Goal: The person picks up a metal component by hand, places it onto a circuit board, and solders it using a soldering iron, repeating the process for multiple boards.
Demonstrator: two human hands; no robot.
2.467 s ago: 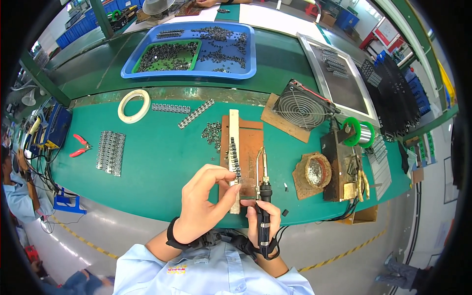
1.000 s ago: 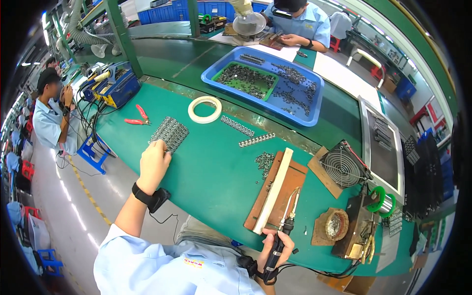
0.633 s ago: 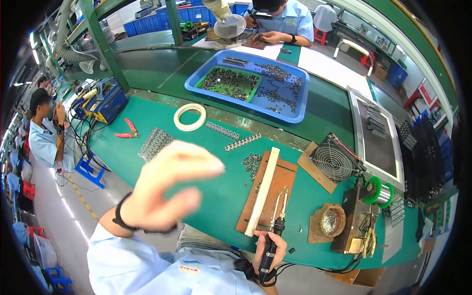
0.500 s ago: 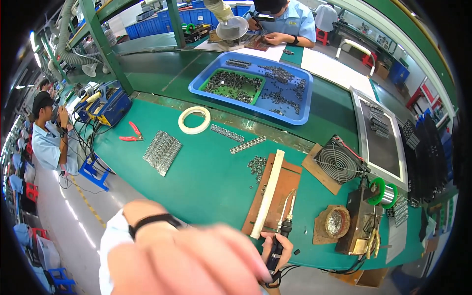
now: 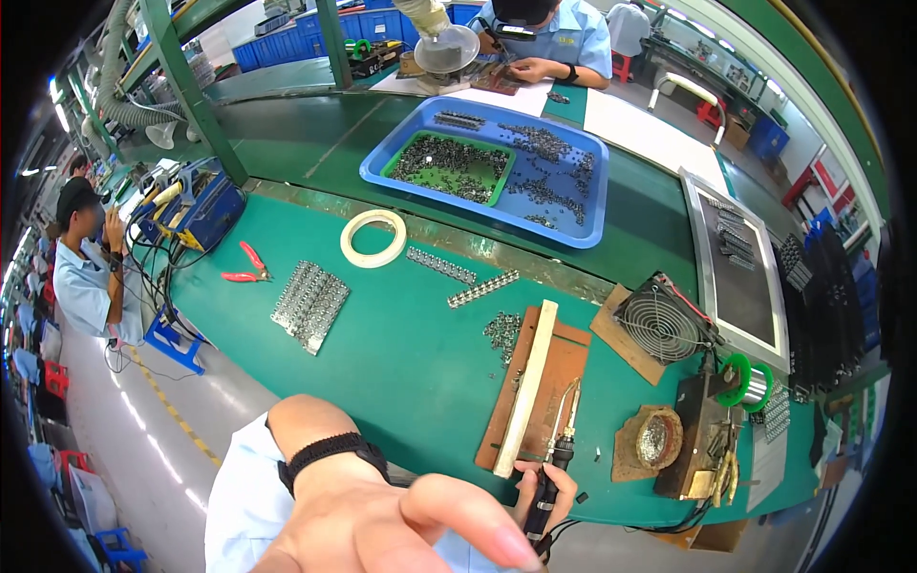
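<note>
Close to the camera at the lower middle is my left hand, a black strap round its wrist. One finger stretches out to the right; the other fingertips are cut off or hidden, and no held object shows. My right hand grips a soldering iron by its black handle, tip pointing away from me. Beside the iron, a pale wooden bar lies along a brown board. Small metal parts are heaped left of the board. Two metal strips of parts lie farther off.
Red-handled pliers, a metal part panel and a tape roll lie leftward. Behind stands a blue tray of parts. At right are a fan, solder spool and round dish. A co-worker sits opposite.
My left hand, blurred before, has drawn lower and its finger now points out to the right. My right hand has shifted slightly right and down in view, still holding the soldering iron.
</note>
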